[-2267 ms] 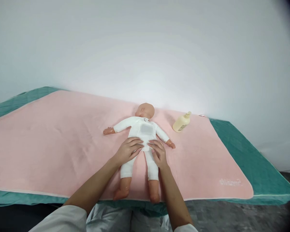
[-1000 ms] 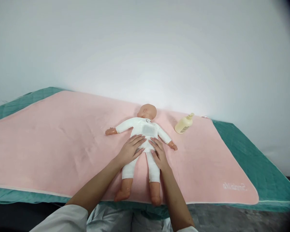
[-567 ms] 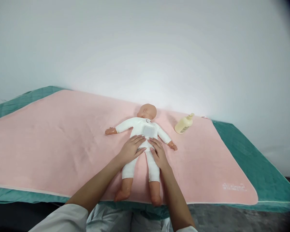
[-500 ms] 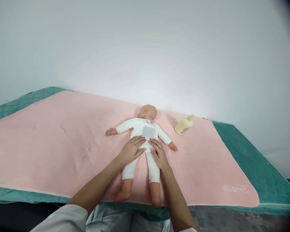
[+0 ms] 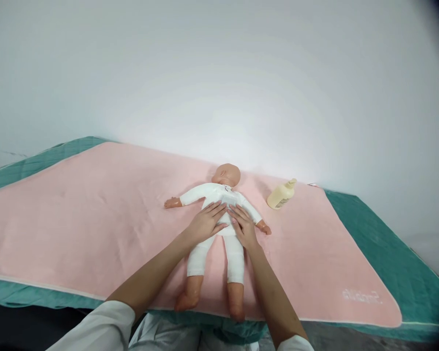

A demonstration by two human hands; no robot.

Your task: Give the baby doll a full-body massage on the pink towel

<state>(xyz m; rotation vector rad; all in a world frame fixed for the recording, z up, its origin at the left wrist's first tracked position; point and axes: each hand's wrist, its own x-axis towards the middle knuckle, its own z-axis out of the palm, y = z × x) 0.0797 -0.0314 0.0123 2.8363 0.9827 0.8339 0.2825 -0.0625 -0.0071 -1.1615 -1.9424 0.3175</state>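
Note:
A baby doll (image 5: 226,229) in a white cloth suit lies face down, its bald head turned to the left and its arms spread. My left hand (image 5: 208,222) rests flat on the left side of the doll's back, fingers stretched out. On the right side of the back lies my right hand (image 5: 244,225), also flat with its fingers extended. The fingertips of both hands reach the lower edge of a pale rectangular patch (image 5: 229,198) on the upper back. Neither hand grips anything.
Under the doll is a pink mat (image 5: 95,219) on a green quilted cover (image 5: 384,243). A cream pump bottle (image 5: 280,196) stands to the right, past the doll's arm. A white wall (image 5: 219,78) rises behind the far edge.
Both hands have slid up the doll's back toward the head, and the fingertips now cover the lower part of the patch. The view has shifted slightly.

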